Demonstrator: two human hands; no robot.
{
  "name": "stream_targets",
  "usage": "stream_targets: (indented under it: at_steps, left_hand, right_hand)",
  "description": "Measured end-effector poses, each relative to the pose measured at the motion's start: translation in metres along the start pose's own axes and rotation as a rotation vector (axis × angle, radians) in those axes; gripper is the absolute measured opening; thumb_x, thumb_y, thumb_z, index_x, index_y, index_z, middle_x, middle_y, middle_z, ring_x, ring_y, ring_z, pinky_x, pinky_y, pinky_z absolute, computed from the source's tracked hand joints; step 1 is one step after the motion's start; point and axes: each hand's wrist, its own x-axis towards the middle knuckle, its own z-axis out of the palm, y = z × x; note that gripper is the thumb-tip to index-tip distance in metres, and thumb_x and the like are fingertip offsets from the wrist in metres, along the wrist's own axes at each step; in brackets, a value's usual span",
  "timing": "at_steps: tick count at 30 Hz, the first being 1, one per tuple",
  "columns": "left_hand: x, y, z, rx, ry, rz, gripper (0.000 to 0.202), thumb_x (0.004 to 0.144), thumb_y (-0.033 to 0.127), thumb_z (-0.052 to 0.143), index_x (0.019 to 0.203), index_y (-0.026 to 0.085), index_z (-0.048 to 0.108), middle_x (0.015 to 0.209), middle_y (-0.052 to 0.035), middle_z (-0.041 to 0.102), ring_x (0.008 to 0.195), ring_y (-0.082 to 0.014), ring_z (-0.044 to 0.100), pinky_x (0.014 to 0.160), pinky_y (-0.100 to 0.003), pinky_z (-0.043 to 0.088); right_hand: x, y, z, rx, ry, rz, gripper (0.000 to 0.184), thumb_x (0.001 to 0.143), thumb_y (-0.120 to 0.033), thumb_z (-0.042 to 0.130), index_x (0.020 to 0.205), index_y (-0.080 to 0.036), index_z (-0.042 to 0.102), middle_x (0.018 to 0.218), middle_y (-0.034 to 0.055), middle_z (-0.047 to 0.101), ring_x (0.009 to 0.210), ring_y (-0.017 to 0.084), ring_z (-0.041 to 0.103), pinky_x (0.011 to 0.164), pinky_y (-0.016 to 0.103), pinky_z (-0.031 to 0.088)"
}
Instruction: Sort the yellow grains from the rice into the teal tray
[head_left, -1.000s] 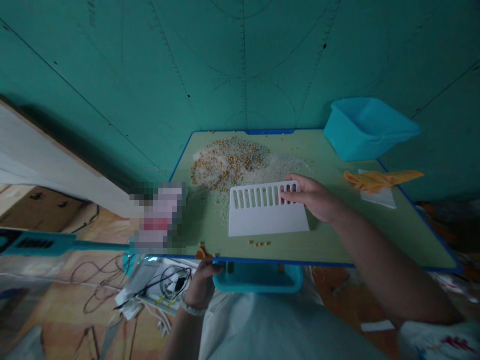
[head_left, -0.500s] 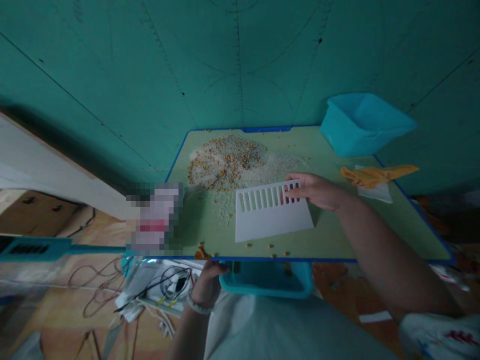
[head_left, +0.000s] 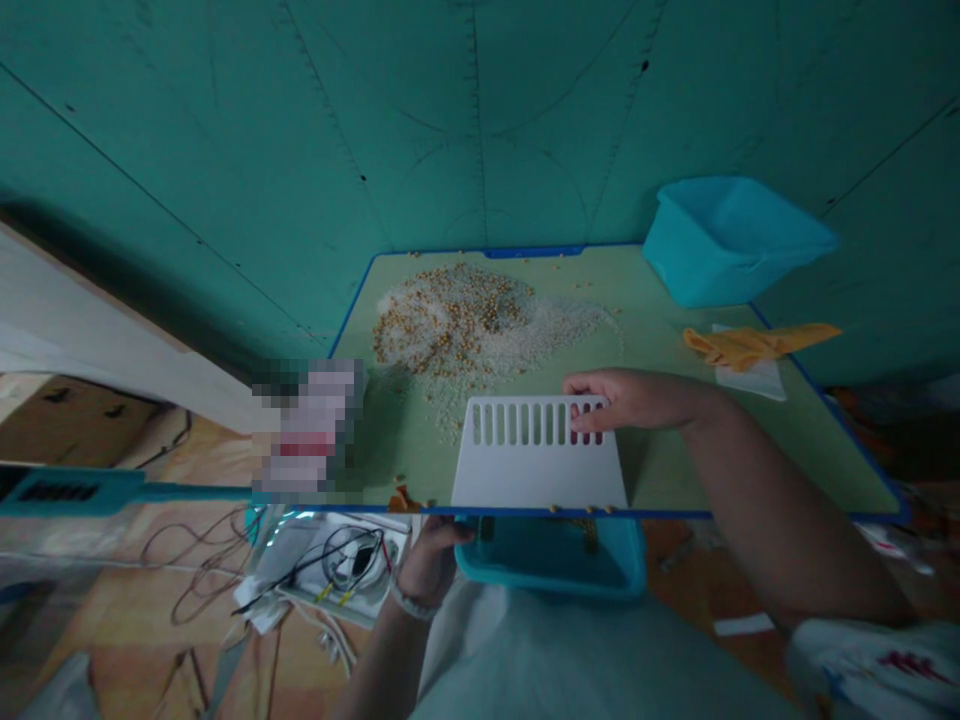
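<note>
My right hand (head_left: 637, 397) grips the slotted top of a white plastic scraper (head_left: 536, 455), whose lower edge rests at the near edge of the green board (head_left: 697, 470) with a few yellow kernels in front of it. My left hand (head_left: 433, 560) is closed on the rim of a blue tub (head_left: 555, 562) held under that near edge. A pile of yellow kernels and white grains (head_left: 469, 325) lies at the far left of the board.
A second blue tub (head_left: 731, 240) stands at the far right corner. Beside it, an orange cloth (head_left: 754, 345) lies on a white sheet. Cables and a white box (head_left: 337, 570) lie on the floor at left. A teal wall rises behind.
My right hand has dragged the scraper toward me to the board's near edge, pushing several kernels along. The tub below shifted slightly right.
</note>
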Motion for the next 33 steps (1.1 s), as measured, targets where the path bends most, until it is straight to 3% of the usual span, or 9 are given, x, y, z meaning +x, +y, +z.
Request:
stream_targets:
  at_steps: [7,10,17,22,27,33]
  left_hand:
    - [0.004,-0.013,0.006,-0.024,0.005,-0.038,0.033,0.043,0.002,0.06,0.07,0.018,0.07,0.089,-0.0042,0.074,0.095,-0.0284,0.062,0.083,-0.035,0.045]
    - [0.005,-0.019,0.012,-0.016,0.027,-0.08,0.038,0.043,0.002,0.06,0.077,0.018,0.071,0.083,-0.0035,0.074,0.087,-0.0266,0.065,0.08,-0.036,0.047]
    - [0.006,-0.032,0.027,-0.034,-0.059,-0.15,0.041,0.043,0.004,0.06,0.08,0.017,0.072,0.067,-0.0028,0.074,0.07,-0.0251,0.066,0.069,-0.036,0.049]
    - [0.007,-0.024,0.013,-0.013,0.035,-0.089,0.038,0.043,0.003,0.062,0.076,0.019,0.072,0.076,-0.001,0.075,0.076,-0.022,0.066,0.073,-0.032,0.048]
    - [0.003,-0.011,0.0,-0.024,0.036,-0.034,0.029,0.043,0.006,0.062,0.068,0.02,0.069,0.079,-0.0026,0.075,0.091,-0.0283,0.064,0.08,-0.036,0.047]
    - [-0.004,0.0,-0.022,-0.026,0.05,-0.002,0.024,0.046,0.008,0.063,0.066,0.019,0.069,0.068,-0.0019,0.073,0.079,-0.027,0.067,0.072,-0.036,0.05]
  right_hand:
    - [-0.001,-0.002,-0.001,-0.048,0.01,0.002,0.016,0.07,-0.029,0.065,0.076,-0.018,0.055,0.07,-0.002,0.063,0.063,0.012,0.06,0.056,0.023,0.045]
    - [0.0,-0.003,0.0,-0.035,0.021,-0.002,0.015,0.069,-0.028,0.065,0.074,-0.018,0.055,0.069,-0.0019,0.063,0.063,0.012,0.06,0.057,0.024,0.046]
    - [-0.002,-0.004,0.0,0.014,-0.006,-0.015,0.013,0.069,-0.025,0.065,0.073,-0.019,0.054,0.068,-0.0028,0.063,0.062,0.011,0.06,0.056,0.023,0.046]
    - [-0.005,-0.006,0.001,0.045,-0.033,-0.006,0.012,0.068,-0.023,0.065,0.071,-0.019,0.055,0.069,-0.0027,0.063,0.062,0.012,0.06,0.055,0.023,0.045]
    - [-0.007,-0.007,0.001,0.034,-0.061,-0.017,0.013,0.07,-0.025,0.065,0.072,-0.018,0.054,0.069,-0.0025,0.062,0.064,0.012,0.06,0.057,0.023,0.045]
    - [0.001,-0.004,0.006,0.141,0.122,-0.107,0.02,0.076,-0.035,0.061,0.079,-0.019,0.05,0.07,-0.0026,0.061,0.06,0.009,0.055,0.056,0.022,0.041]
